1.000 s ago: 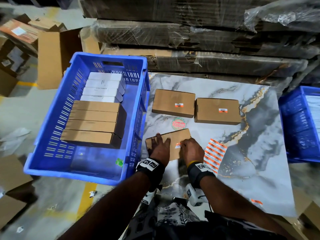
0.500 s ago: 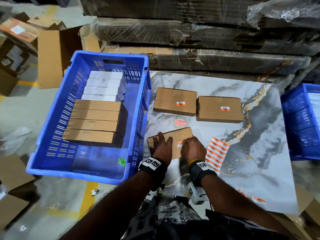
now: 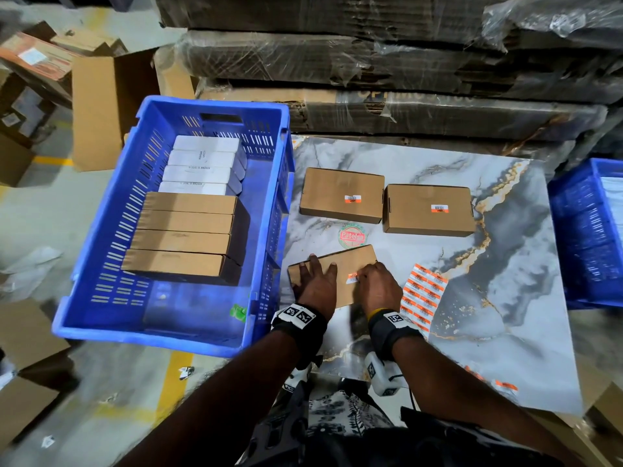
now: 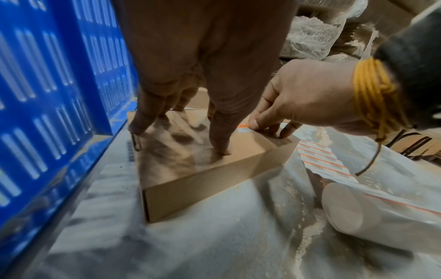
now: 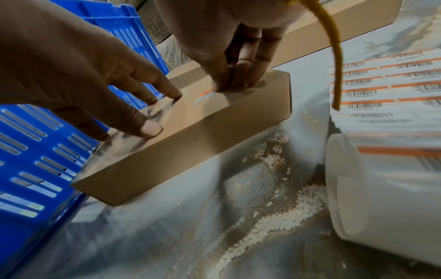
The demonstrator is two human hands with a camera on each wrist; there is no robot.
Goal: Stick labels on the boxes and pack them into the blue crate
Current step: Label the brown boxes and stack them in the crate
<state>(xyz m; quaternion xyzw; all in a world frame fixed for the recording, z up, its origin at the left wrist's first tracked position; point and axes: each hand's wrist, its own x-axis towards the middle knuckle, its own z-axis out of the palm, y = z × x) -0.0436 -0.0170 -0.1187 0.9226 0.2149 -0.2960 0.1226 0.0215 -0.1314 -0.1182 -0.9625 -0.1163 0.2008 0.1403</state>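
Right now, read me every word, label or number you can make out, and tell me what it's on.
"Patel's", roughly: round red and green sticker on the marble tabletop; its rim text is too small.
"SEAL IS BROKEN": white boxes in the blue crate.
Orange barcode labels on the two far brown boxes, the near box and the label sheet: too small to read.

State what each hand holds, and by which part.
Neither grips anything. The left hand presses flat on the box top; the right hand fingertips press the label onto it.
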